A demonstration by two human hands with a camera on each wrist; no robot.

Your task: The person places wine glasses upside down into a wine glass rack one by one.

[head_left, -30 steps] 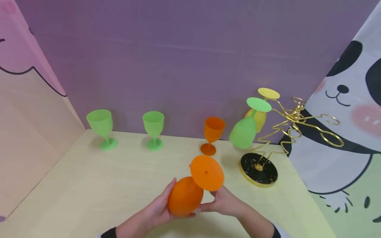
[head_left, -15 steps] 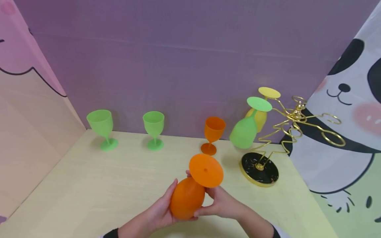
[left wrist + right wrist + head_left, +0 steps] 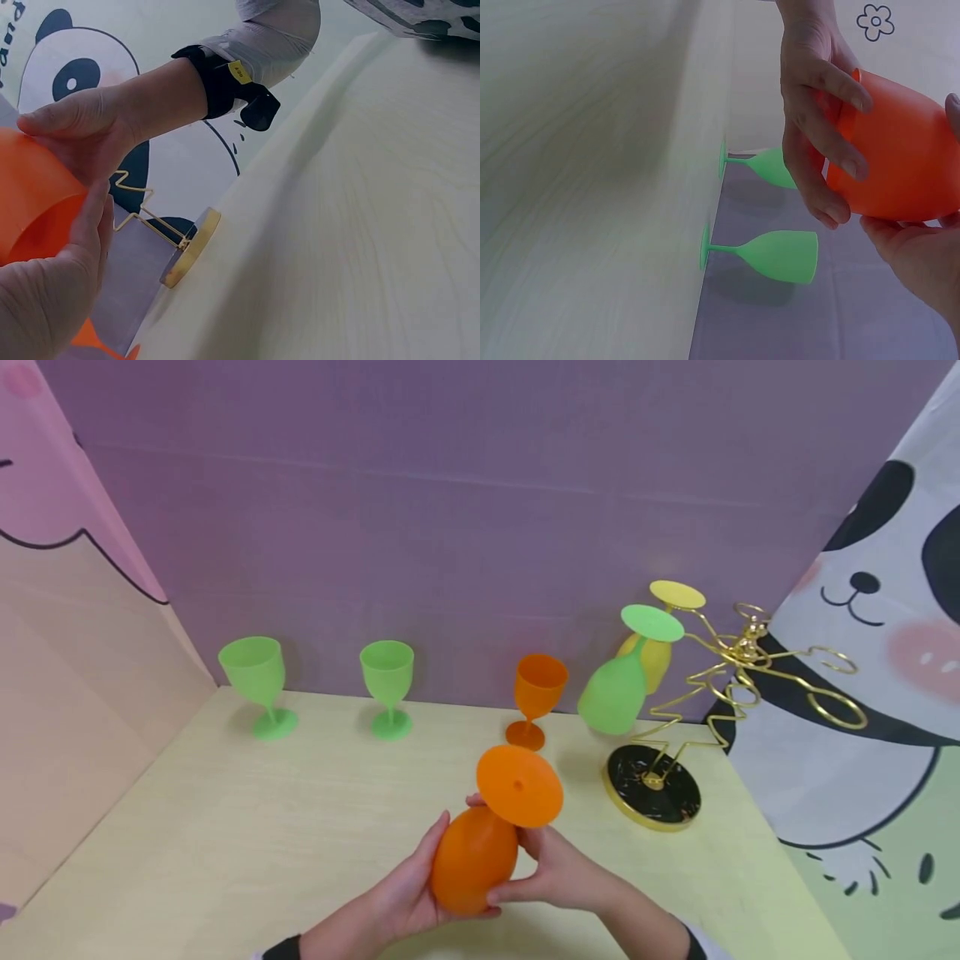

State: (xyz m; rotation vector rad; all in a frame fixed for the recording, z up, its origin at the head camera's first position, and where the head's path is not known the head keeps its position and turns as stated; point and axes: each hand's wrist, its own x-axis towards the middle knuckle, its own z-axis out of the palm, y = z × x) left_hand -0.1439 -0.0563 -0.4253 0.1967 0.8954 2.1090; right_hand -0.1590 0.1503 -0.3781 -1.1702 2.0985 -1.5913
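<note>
In the head view, the cup [image 3: 472, 864] is held above the near part of the table [image 3: 285, 814], between the left hand [image 3: 408, 889] and the right hand [image 3: 558, 872]. It is tilted upside down: its foot [image 3: 519, 785] is uppermost, and the long axis leans from the bowl toward the far right. The left hand grips the bowl's left side and underside; the right hand has its thumb on the bowl's right side, with fingers reaching behind, below the foot. The rack [image 3: 652, 785] stands ahead and to the right, well apart from the cup and nearer the right hand. A green cup [image 3: 613, 697] and a yellow cup [image 3: 652, 656] hang on it foot up, the way the held one is turned.

In the left wrist view, the bowl's mouth faces down to the table. The left hand's fingers lie at the rim, and the right hand meets the bowl from the other side, so both hands grasp it. The rack's base shows beyond.

In the right wrist view, the left hand's fingers curl over the rim, while the right hand cradles the opposite side. Two green goblets [image 3: 780, 255] stand behind, clear of both hands.
</note>
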